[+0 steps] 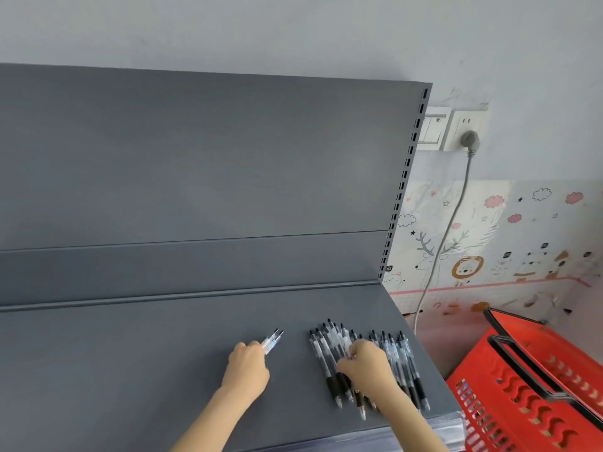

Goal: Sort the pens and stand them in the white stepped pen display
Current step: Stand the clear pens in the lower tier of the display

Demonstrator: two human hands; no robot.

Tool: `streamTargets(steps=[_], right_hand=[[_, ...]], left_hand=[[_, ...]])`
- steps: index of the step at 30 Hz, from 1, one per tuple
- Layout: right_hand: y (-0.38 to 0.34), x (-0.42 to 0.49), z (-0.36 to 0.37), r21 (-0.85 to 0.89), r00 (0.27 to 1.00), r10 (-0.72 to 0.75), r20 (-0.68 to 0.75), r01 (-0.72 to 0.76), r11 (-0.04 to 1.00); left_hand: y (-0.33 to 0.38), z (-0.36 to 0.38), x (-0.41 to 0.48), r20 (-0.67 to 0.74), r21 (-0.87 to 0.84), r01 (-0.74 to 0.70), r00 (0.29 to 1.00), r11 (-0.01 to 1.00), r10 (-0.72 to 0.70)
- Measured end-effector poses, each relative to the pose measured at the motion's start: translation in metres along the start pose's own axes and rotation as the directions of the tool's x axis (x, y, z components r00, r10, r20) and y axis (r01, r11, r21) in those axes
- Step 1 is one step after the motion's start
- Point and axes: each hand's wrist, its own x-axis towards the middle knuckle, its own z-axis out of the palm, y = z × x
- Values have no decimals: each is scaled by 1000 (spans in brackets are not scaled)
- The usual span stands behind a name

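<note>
Head view: left fingers (252,350) grip two pens (273,341), right fingers (355,351) curl into the pile (326,353) by the shelf (130,370)'s right edge, their hold unclear; careless raking could roll pens off.

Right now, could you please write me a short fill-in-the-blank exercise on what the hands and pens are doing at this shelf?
1. The left hand grips a bundle of pens far ____ than the pile under the right hand.
2. The pile lies on a shelf whose colour is ____.
3. The basket to the right of the shelf is ____.

Missing words: smaller; grey; red.
</note>
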Motion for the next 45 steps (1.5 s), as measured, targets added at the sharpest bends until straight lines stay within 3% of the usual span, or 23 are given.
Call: streamTargets(steps=[5,8,12,17,23,27,30,35,40,45], right_hand=[[-1,-3,-11,413,989,11,151,-73,908],[-8,-6,-7,530,962,-13,272,-139,837],[-26,-10,14,581,948,-55,313,-145,801],[-71,-27,51,616,930,-144,337,-103,781],[-144,-62,106,623,886,-260,385,-41,782],[-203,-103,162,621,839,-337,428,-1,784],[-248,-139,209,608,815,-380,438,43,793],[-314,-191,281,586,787,-471,399,175,791],[-355,-214,341,406,766,-588,260,466,786],[-396,-214,381,306,707,-644,294,568,764]], left_hand=[[-11,-9,-10,-21,-261,-5,1000,965,-1],[-16,-15,-19,-13,-442,4,1000,897,-10],[-34,-27,-36,10,-671,37,999,740,-40],[-75,-55,-64,1,-830,51,996,555,-89],[-159,-89,-98,-26,-939,53,975,340,-223],[-231,-113,-129,-10,-991,32,953,133,-301],[-286,-131,-147,-25,-999,-8,939,50,-344],[-366,-160,-163,-76,-997,-74,927,21,-368],[-426,-180,-166,-75,-997,-74,909,20,-411],[-472,-198,-157,-112,-994,-102,860,48,-497]])
